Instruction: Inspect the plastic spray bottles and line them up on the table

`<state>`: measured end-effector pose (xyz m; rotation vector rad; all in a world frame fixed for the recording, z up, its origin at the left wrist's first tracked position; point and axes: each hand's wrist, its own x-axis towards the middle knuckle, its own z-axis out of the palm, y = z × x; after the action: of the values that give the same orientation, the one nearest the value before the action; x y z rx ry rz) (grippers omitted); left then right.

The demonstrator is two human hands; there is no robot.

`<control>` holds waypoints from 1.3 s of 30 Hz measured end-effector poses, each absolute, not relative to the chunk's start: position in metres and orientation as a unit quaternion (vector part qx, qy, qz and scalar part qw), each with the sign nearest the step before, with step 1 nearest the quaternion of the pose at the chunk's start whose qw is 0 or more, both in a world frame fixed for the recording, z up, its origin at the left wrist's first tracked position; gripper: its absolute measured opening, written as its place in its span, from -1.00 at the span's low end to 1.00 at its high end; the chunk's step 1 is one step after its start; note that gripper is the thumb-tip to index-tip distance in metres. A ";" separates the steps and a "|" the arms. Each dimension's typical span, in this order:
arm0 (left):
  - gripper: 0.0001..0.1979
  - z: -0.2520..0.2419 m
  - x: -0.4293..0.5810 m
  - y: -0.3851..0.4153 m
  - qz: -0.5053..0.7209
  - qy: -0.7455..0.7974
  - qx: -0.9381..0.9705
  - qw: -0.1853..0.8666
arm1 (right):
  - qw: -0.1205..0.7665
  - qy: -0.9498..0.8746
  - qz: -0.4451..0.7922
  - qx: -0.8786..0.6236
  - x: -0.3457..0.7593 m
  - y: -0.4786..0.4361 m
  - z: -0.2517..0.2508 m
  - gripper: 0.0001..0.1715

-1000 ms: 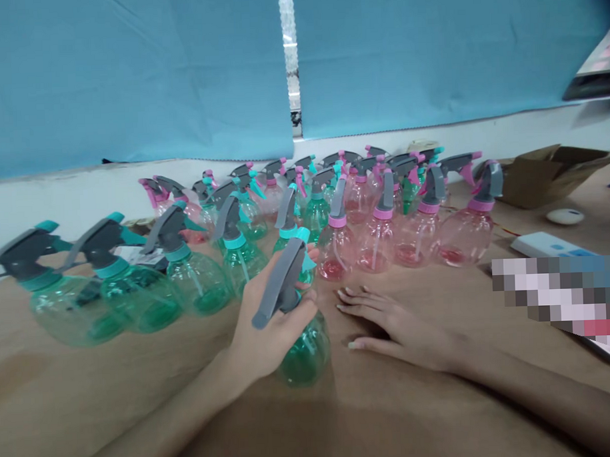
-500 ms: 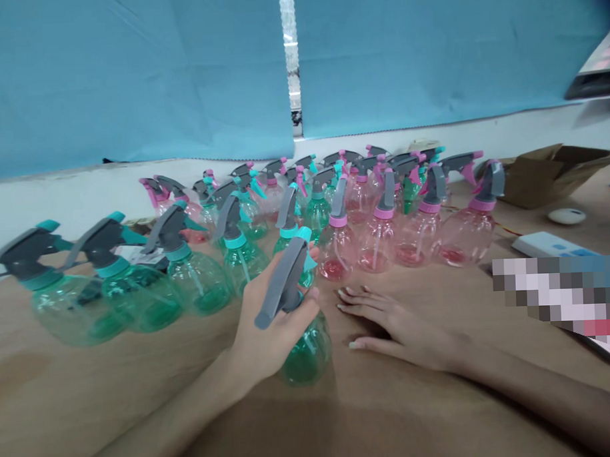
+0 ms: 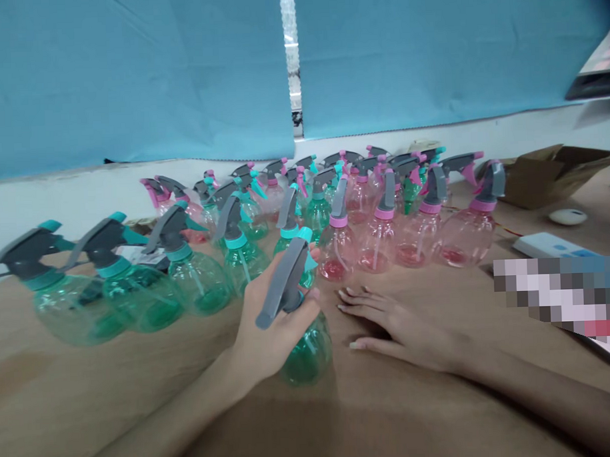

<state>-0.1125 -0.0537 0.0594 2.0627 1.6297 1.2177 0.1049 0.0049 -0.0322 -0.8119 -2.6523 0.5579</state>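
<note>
A row of green bottles (image 3: 137, 288) is seen at the left of the table (image 3: 91, 409). A green spray bottle (image 3: 306, 352), standing upright on the table near the middle, is gripped at its neck by the left hand (image 3: 266, 326). Just to its right, the right hand (image 3: 395, 322) is laid open and flat on the table. Pink bottles (image 3: 410, 241) are grouped behind it, and a cardboard box (image 3: 548, 173) is set at the far right.

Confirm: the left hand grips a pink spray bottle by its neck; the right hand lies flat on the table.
Wrong colour: the spray bottle in the left hand is green, not pink, as the head view shows. The neck grip and the right hand flat on the table are right.
</note>
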 end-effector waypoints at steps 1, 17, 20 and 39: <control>-0.62 0.060 -0.113 -0.054 0.420 0.555 0.707 0.125 | 0.154 -0.926 0.195 -0.284 0.105 0.005 -0.032 -0.28; -0.66 0.058 -0.113 -0.052 0.423 0.542 0.712 0.146 | 0.162 -0.924 0.203 -0.279 0.105 0.005 -0.032 -0.30; -0.67 0.059 -0.113 -0.053 0.420 0.548 0.710 0.142 | 0.161 -0.925 0.201 -0.280 0.105 0.005 -0.033 -0.30; -0.72 0.059 -0.112 -0.053 0.423 0.557 0.702 0.133 | 0.158 -0.926 0.196 -0.282 0.105 0.004 -0.031 -0.30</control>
<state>-0.1118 -0.0533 0.0591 2.0376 1.6150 1.2281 0.1048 0.0041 -0.0312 -0.8062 -2.6472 0.5619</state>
